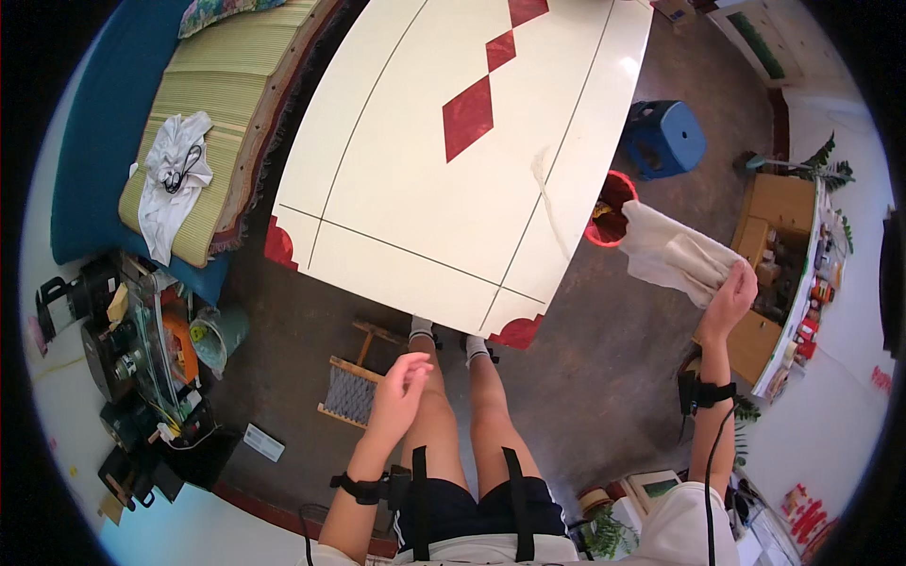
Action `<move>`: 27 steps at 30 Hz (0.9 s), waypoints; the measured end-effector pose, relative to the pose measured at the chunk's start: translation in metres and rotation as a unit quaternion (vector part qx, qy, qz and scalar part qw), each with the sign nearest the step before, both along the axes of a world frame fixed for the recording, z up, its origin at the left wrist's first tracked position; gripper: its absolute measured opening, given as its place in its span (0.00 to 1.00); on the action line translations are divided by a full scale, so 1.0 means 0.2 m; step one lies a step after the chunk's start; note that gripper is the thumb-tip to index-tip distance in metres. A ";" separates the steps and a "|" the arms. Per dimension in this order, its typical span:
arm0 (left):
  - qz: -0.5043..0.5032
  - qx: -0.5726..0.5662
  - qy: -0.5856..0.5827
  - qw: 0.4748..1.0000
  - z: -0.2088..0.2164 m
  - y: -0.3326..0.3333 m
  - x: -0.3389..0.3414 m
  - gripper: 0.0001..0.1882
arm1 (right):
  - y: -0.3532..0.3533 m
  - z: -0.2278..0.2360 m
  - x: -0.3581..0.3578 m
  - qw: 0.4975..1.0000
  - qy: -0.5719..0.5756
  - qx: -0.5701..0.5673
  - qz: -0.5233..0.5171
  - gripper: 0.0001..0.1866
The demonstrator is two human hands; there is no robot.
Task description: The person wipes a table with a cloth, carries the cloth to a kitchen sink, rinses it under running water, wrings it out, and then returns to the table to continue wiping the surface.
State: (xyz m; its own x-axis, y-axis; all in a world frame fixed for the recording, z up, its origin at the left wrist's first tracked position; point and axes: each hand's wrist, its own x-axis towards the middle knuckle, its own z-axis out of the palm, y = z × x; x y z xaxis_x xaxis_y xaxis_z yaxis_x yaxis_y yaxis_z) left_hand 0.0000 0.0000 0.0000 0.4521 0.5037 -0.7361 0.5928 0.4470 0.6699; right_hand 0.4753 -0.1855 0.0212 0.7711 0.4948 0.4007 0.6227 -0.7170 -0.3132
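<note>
My right hand is raised out to the right and grips a crumpled beige cloth. The cloth hangs toward a red bin that stands at the right edge of the table. My left hand hovers over my left knee with fingers loosely spread and nothing in it. In front of me stands a large cream table with dark red diamond inlays and red corner trims.
A small woven stool sits under the table's near edge. A blue plastic stool stands to the right of the table. A mat-covered bench with a white garment lies left. Clutter fills the left floor, and shelves stand right.
</note>
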 end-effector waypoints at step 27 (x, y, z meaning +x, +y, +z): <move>-0.015 -0.010 -0.035 0.999 0.01 -0.29 0.27 0.12 | 0.46 -0.55 -0.19 0.925 0.377 0.021 0.043 0.31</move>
